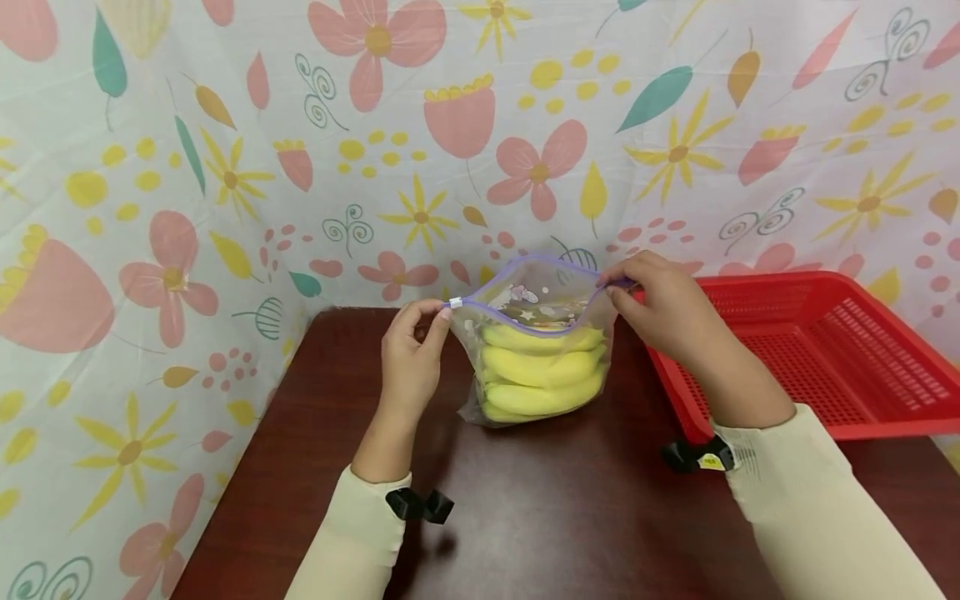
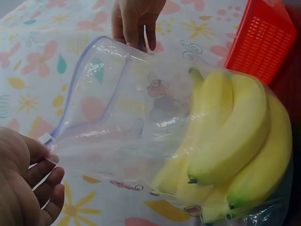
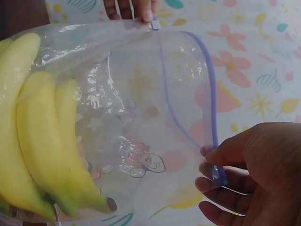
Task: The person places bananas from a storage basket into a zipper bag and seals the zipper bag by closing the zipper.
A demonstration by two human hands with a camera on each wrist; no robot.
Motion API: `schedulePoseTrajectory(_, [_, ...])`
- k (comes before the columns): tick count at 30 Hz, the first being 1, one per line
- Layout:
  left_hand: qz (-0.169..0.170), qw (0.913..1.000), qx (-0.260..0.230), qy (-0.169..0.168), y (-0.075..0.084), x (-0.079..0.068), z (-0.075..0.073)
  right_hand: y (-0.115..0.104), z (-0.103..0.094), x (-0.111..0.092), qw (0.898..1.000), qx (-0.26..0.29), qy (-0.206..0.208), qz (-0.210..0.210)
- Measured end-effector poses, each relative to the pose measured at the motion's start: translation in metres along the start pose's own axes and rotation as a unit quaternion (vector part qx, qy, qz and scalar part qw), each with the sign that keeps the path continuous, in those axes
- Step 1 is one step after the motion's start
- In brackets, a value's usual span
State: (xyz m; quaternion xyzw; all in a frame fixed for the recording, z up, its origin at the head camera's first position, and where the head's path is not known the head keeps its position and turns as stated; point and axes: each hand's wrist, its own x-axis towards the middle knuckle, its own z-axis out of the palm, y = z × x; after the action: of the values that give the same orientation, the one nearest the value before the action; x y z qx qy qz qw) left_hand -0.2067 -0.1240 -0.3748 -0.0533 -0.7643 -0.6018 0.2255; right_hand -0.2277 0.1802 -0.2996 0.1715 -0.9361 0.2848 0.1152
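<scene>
A clear zip bag (image 1: 468,367) with a purple zip edge stands on the table, its mouth gaping. Several yellow bananas (image 1: 540,371) lie stacked inside it. My left hand (image 1: 411,354) pinches the bag's left top corner between thumb and fingers, right by the white slider (image 1: 455,302). At the opposite corner, my right hand (image 1: 663,304) pinches the end of the purple zip. The left wrist view shows the bananas (image 2: 230,127) at the bag's bottom, and the right wrist view shows thumb and fingertips of the right hand (image 3: 263,174) on the zip end.
A red plastic basket (image 1: 847,421) with a perforated floor stands at the right, beside my right forearm. The dark brown table (image 1: 570,525) ends near a flower-patterned cloth (image 1: 360,167) at the back and left.
</scene>
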Motion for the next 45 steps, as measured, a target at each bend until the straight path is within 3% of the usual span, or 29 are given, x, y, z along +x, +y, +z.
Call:
schedulePoseTrajectory(6, [0.006, 0.9999, -0.004, 0.009, -0.001, 0.002, 0.004, 0.002, 0.000, 0.000, 1.000, -0.001, 0.004, 0.011])
schedulePoseTrajectory(12, [0.031, 0.9973, -0.032, 0.058, 0.003, 0.003, 0.003, 0.002, 0.000, -0.001, 0.997, 0.036, 0.065, 0.011])
schedulePoseTrajectory(19, [0.000, 0.9992, -0.012, 0.038, -0.005, 0.003, 0.005, 0.008, 0.004, 0.000, 0.999, 0.020, 0.012, 0.023])
schedulePoseTrajectory(22, [-0.002, 0.9990, -0.016, 0.042, -0.007, 0.002, 0.007, 0.007, 0.007, 0.001, 0.999, 0.022, 0.013, 0.022])
schedulePoseTrajectory(26, [0.001, 0.9986, -0.020, 0.048, -0.007, 0.001, 0.010, -0.002, 0.014, 0.002, 0.999, 0.036, 0.031, -0.007])
schedulePoseTrajectory(33, [0.006, 0.9983, -0.035, 0.047, -0.006, -0.004, 0.016, -0.029, 0.027, 0.002, 0.991, 0.061, 0.058, -0.101])
schedulePoseTrajectory(45, [0.007, 0.9975, -0.049, 0.051, -0.007, -0.008, 0.019, -0.068, 0.050, 0.009, 0.973, 0.046, 0.046, -0.220])
